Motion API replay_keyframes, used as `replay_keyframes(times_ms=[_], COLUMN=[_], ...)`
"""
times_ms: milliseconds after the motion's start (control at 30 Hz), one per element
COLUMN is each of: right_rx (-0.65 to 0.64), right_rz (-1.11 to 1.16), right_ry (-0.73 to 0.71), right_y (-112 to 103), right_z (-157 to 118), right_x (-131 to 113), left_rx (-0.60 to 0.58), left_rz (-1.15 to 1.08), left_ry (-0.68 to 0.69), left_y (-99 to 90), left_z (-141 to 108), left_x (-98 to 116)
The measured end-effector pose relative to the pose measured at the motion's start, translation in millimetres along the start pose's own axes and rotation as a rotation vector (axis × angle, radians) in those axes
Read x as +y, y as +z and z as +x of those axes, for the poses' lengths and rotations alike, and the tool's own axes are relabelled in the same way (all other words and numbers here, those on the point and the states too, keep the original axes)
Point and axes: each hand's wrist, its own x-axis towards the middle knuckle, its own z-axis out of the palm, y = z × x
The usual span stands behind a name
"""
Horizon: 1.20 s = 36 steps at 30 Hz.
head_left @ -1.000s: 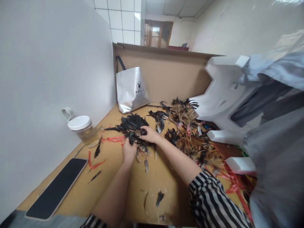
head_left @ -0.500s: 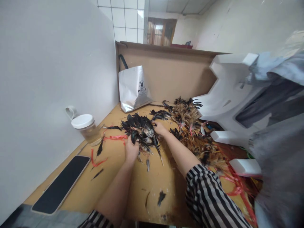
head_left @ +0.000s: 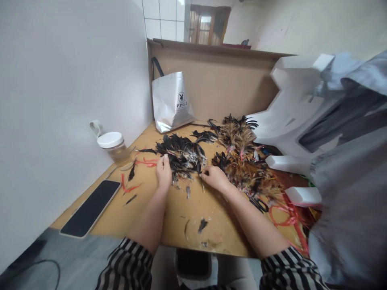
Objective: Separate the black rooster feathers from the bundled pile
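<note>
While the tan tabletop stretches beneath the left hand and the right hand, a brown panel stands upright well beyond both. Far to the right of the right hand, grey cloth hangs, and a white foam piece stands between it and the panel. Beyond the left hand, the silver bag leans slightly against the panel's corner.

The brown feather bundles lie just right of the right hand and beyond it. The black feather pile lies between the two hands and a little ahead of them, flat on the table and fanned out. The left hand touches its left edge, thumb uppermost; whether the fingers grip anything underneath cannot be told. The right hand is at its near right edge, fingertips drawn in close by a dark feather, though whether they pinch it is too small to tell.

Well left of the left hand stands the lidded jar, with the phone lying nearer the body. Scissors lie right of the right forearm. Red strips lie just left of the left hand, and a small loose feather lies nearer the body than the right hand.
</note>
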Motion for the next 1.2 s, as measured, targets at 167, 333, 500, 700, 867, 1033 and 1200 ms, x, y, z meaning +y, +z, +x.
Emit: replay_keyframes(times_ms=[167,333,500,700,867,1033,1200], right_rx=[-0.080,-0.053,0.046,-0.161,-0.238,-0.173,-0.107], right_rz=[-0.129,-0.140,0.276,1.192,1.534,1.545,1.427], right_ry=[0.086,0.140,0.147,0.184,0.194,0.189,0.170], right_y=[15,23,23,29,29,29,35], right_z=[-17,-20,-18,-14,-17,-19,-18], right_x=[-9,-2,19,20,8,2,0], left_rx=[0.083,0.148,0.200,-0.026,-0.428,-0.644,-0.702], left_rz=[-0.009,-0.015,0.081,-0.018,-0.173,-0.163,-0.171], left_ry=[0.042,0.055,0.255,0.172,-0.225,-0.365,-0.414], left_y=[-5.6,-15.0,-25.1,-10.2,9.3,15.2,16.5], left_z=[4,7,3,-29,-58,-73,-79], left_x=[-1,1,21,37,31,24,24])
